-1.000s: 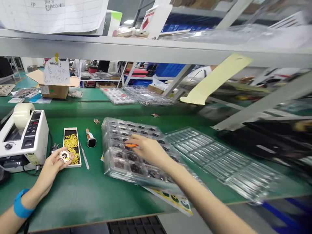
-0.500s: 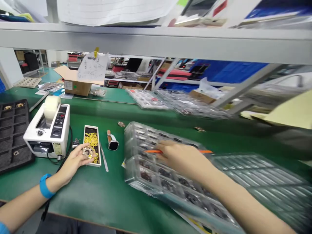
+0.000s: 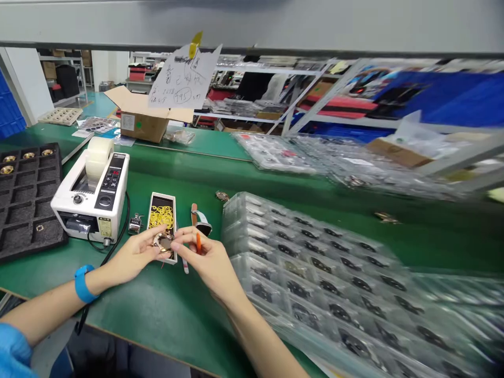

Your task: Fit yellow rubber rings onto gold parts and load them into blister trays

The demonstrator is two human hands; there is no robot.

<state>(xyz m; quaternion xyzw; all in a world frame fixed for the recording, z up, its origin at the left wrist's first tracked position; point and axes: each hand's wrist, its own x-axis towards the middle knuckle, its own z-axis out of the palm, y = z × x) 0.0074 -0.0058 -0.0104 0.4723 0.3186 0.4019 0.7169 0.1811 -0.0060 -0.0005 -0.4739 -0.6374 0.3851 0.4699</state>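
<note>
My left hand (image 3: 136,255) holds a round metal watch case (image 3: 162,241) between thumb and fingers, above the near end of a white box (image 3: 175,210) of yellow rings (image 3: 160,215). At the right side of the case is my right hand (image 3: 202,257), its fingertips closed on something small and dark at the case. An orange stick (image 3: 199,243) also rests between the fingers of that hand. Just behind it lies a watch (image 3: 203,224) with a light strap. Tweezers (image 3: 185,266) are partly hidden under the right hand.
A white tape dispenser (image 3: 92,194) and a black compartment tray (image 3: 27,210) stand at the left. Stacked clear trays (image 3: 307,262) of dark parts fill the right. A small counter (image 3: 134,224) sits by the dispenser. Behind are a cardboard box (image 3: 145,123) and a metal shelf beam (image 3: 252,23).
My right hand has moved left from over the clear trays to the watch case in my left hand. The orange stick moved with it. The view has shifted.
</note>
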